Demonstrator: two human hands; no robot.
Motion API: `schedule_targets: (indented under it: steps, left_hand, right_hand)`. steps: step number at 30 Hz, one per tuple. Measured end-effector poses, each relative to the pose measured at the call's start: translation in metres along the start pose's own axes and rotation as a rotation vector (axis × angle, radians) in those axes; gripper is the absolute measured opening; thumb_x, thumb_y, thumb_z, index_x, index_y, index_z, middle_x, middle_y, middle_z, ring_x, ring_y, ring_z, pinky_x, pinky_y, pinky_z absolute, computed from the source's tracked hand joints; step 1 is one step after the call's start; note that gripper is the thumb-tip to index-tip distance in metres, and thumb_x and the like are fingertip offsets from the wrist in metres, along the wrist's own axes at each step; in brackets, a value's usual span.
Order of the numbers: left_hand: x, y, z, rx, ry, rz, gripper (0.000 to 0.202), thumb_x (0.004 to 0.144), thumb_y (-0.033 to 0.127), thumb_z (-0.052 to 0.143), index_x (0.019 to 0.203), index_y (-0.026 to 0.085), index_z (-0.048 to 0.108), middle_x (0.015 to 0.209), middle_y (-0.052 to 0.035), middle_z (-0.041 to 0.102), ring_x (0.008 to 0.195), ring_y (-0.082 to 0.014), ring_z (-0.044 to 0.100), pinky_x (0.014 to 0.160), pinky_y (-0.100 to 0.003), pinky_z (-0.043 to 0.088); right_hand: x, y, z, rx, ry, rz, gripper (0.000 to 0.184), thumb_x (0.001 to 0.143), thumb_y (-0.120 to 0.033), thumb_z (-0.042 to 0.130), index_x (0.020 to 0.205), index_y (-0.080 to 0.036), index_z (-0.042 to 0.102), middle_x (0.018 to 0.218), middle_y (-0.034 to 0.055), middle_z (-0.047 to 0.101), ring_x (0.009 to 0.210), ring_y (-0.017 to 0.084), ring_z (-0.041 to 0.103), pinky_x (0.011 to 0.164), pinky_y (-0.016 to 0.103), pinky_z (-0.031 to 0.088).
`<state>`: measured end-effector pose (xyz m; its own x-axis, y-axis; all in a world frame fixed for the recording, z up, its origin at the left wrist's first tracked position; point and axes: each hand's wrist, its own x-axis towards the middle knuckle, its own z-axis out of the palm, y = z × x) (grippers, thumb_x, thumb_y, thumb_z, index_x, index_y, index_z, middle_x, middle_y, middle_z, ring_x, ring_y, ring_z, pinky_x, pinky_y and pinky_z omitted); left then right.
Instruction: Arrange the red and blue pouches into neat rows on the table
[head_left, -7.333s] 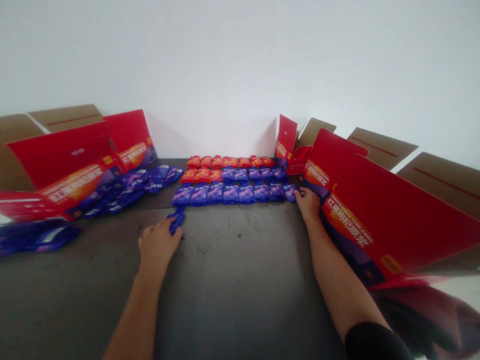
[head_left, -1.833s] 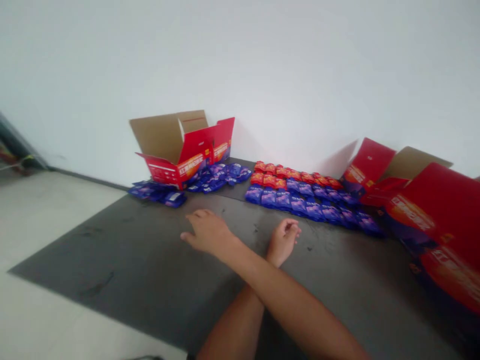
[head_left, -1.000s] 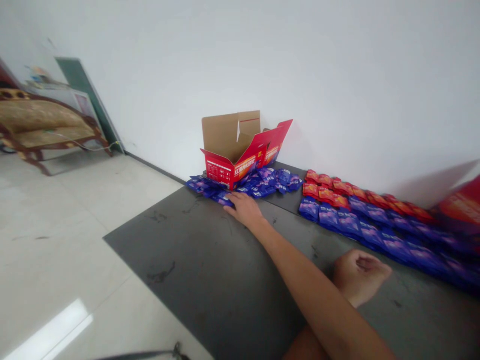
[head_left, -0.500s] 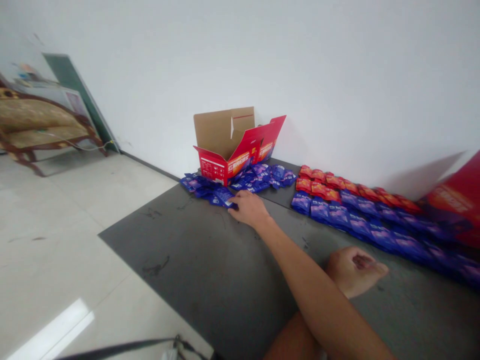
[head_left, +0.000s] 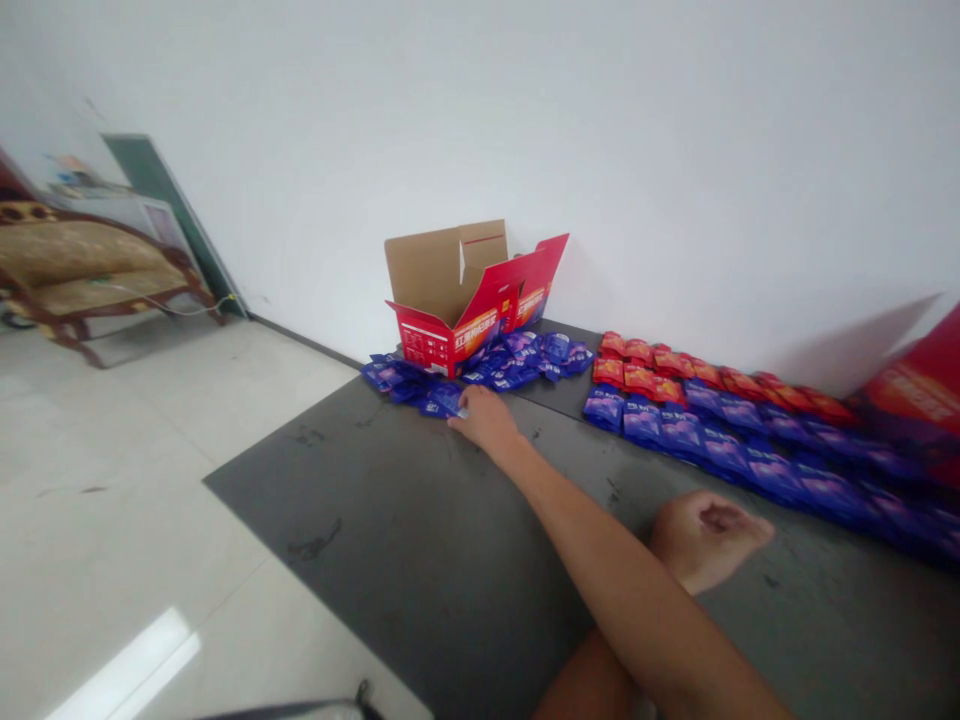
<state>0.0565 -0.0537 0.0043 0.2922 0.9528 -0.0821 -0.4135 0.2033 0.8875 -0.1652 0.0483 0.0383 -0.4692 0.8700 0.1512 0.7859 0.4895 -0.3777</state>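
Note:
My right hand (head_left: pixel 486 420) reaches across to the left. Its fingers close on a blue packet (head_left: pixel 448 404) at the near edge of a loose pile of blue packets (head_left: pixel 517 362). The pile lies in front of an open red carton (head_left: pixel 457 310) by the wall. My left hand (head_left: pixel 705 535) rests on the dark mat (head_left: pixel 420 540) under my right forearm. Its fingers are curled in with nothing seen in them. Neat rows of blue packets (head_left: pixel 720 445) and red packets (head_left: pixel 675 368) run along the wall to the right.
Another red carton (head_left: pixel 919 395) stands at the right edge. Pale tiled floor (head_left: pixel 135 470) lies left of the mat. A wooden sofa (head_left: pixel 82 270) and a green board (head_left: pixel 161 205) stand against the far left wall. A dark cable (head_left: pixel 300 708) shows at the bottom edge.
My view has swung left since the oldest frame. My right arm has crossed over the left and reached the loose pile, then closed on a blue packet. My left hand has curled and stayed on the mat.

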Motion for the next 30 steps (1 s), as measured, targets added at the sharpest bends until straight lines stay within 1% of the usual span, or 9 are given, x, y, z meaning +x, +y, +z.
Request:
schedule_targets:
  steps: [3,5,9,12,15,18,22,26,30]
  left_hand:
    - [-0.001,0.002,0.0,-0.008,-0.001,-0.012,0.015,0.074,0.019,0.082,0.079,0.015,0.068,0.085,-0.0079,0.074,0.081,-0.0158,0.068,0.083,-0.031,0.053]
    - [0.001,-0.001,0.0,0.009,-0.003,-0.006,0.017,0.073,0.021,0.083,0.081,0.015,0.069,0.088,-0.0088,0.075,0.082,-0.0163,0.069,0.083,-0.031,0.054]
    - [0.005,-0.01,0.0,0.043,0.003,0.01,0.019,0.073,0.025,0.083,0.083,0.015,0.07,0.088,-0.0093,0.075,0.08,-0.0161,0.068,0.081,-0.031,0.054]
    - [0.005,-0.008,0.0,0.057,0.006,0.005,0.019,0.073,0.025,0.084,0.082,0.015,0.071,0.086,-0.008,0.074,0.076,-0.0148,0.067,0.078,-0.03,0.053]
    - [0.001,0.0,-0.001,0.06,0.01,-0.031,0.017,0.073,0.024,0.083,0.082,0.015,0.071,0.085,-0.0074,0.073,0.075,-0.0139,0.065,0.074,-0.027,0.052]
    - [-0.002,0.007,-0.001,0.059,0.015,-0.049,0.016,0.073,0.022,0.083,0.081,0.015,0.071,0.082,-0.0064,0.072,0.071,-0.0123,0.063,0.072,-0.025,0.051]
    - [0.0,0.004,0.0,0.023,0.012,-0.039,0.016,0.073,0.022,0.082,0.079,0.015,0.07,0.078,-0.005,0.07,0.067,-0.011,0.06,0.069,-0.025,0.05]
    - [0.001,-0.001,0.0,0.043,0.018,-0.036,0.018,0.072,0.024,0.084,0.079,0.016,0.07,0.078,-0.0049,0.069,0.068,-0.0119,0.061,0.072,-0.026,0.051]
    - [0.001,-0.002,-0.001,0.082,0.013,-0.048,0.024,0.071,0.03,0.086,0.083,0.016,0.071,0.082,-0.0066,0.071,0.074,-0.0148,0.064,0.075,-0.028,0.053]
  right_hand:
    - [0.002,0.005,-0.002,0.002,-0.03,0.046,0.062,0.076,-0.036,0.08,0.129,-0.013,0.059,0.125,0.0151,0.063,0.115,0.026,0.059,0.097,0.035,0.046]
    - [0.002,0.008,-0.002,-0.031,-0.038,0.026,0.066,0.076,-0.04,0.078,0.133,-0.013,0.058,0.128,0.0169,0.061,0.119,0.029,0.056,0.099,0.039,0.045]
    - [0.0,0.014,0.0,-0.07,0.05,-0.065,0.064,0.073,-0.049,0.075,0.127,-0.017,0.064,0.124,0.0149,0.06,0.122,0.032,0.05,0.102,0.043,0.041]
    - [0.001,0.017,0.003,-0.058,0.109,-0.17,0.054,0.075,-0.045,0.073,0.121,-0.019,0.065,0.126,0.0118,0.061,0.123,0.029,0.049,0.105,0.041,0.037]
    - [0.003,0.019,0.005,-0.042,0.098,-0.25,0.046,0.077,-0.041,0.071,0.117,-0.02,0.063,0.123,0.0096,0.064,0.121,0.027,0.052,0.103,0.039,0.037]
    - [0.005,0.019,0.006,-0.051,0.056,-0.273,0.043,0.081,-0.047,0.069,0.114,-0.021,0.061,0.115,0.0086,0.068,0.114,0.027,0.057,0.098,0.038,0.039]
    - [0.008,0.018,0.006,-0.075,0.017,-0.238,0.046,0.081,-0.06,0.07,0.106,-0.022,0.06,0.112,0.0084,0.068,0.109,0.027,0.06,0.095,0.038,0.04]
    - [0.01,0.016,0.004,-0.022,-0.019,-0.169,0.046,0.077,-0.052,0.077,0.107,-0.021,0.061,0.114,0.0082,0.068,0.106,0.025,0.063,0.092,0.035,0.044]
    - [0.01,0.013,-0.004,0.022,-0.101,-0.056,0.067,0.068,-0.05,0.083,0.122,-0.017,0.06,0.12,0.0126,0.068,0.11,0.028,0.064,0.093,0.036,0.047]
